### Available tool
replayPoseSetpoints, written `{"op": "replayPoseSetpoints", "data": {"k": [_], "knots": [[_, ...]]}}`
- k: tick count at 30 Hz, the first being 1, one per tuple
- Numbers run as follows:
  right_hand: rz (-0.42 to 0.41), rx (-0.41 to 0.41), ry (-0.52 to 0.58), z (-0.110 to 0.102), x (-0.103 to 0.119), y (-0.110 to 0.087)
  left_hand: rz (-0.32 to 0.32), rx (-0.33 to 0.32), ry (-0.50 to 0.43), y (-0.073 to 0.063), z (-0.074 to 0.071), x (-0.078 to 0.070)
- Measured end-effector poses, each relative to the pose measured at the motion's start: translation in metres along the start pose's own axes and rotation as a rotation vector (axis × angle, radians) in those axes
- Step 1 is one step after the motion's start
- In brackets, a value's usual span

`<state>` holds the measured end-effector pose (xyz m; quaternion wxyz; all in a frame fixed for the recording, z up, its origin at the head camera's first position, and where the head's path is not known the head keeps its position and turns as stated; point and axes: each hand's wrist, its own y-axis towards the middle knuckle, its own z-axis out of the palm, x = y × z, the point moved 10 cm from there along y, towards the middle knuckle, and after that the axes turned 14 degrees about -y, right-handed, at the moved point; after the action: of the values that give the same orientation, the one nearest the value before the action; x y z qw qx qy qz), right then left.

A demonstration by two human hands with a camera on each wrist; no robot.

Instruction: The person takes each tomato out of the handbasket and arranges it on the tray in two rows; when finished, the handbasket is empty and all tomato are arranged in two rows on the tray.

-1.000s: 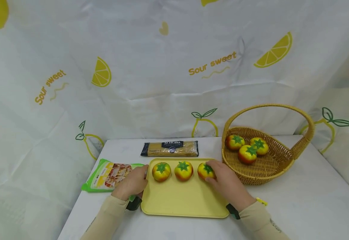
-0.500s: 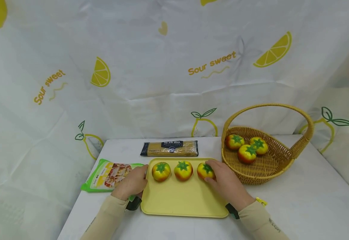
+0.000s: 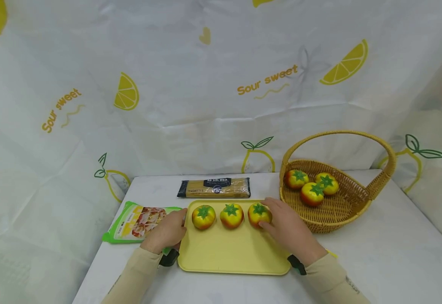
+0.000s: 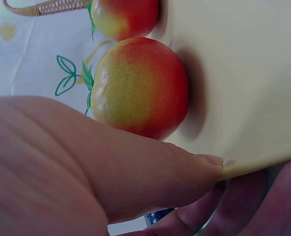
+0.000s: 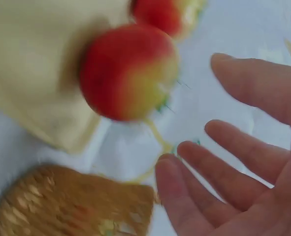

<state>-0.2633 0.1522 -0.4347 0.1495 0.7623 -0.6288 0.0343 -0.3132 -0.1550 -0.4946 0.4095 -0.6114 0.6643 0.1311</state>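
The left hand [image 4: 101, 157] grips the rim of a flat pale-yellow tray [image 4: 253, 88], thumb above, fingers below. A round red-and-yellow fruit with green leaves [image 4: 143, 88] sits beside the thumb; a similar fruit [image 4: 130, 17], partly cropped, lies beyond it.

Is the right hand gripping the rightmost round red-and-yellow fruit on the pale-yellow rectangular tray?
No, the right wrist view shows a gap between the right hand and that fruit.

Tray [image 3: 234, 253] front passable; basket [image 3: 326, 228] obstructs right rear.
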Motion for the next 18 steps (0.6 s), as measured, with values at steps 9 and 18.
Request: {"op": "replayPoseSetpoints", "data": {"k": [9,18], "knots": [[0.049,-0.106,0.049,-0.048,-0.068,-0.015,-0.006,-0.012,0.046,0.002,0.000,0.001],[0.110,-0.002,0.001,-0.049,-0.147,-0.010,-0.013,-0.011,0.021,0.000,0.000,0.002]]}}
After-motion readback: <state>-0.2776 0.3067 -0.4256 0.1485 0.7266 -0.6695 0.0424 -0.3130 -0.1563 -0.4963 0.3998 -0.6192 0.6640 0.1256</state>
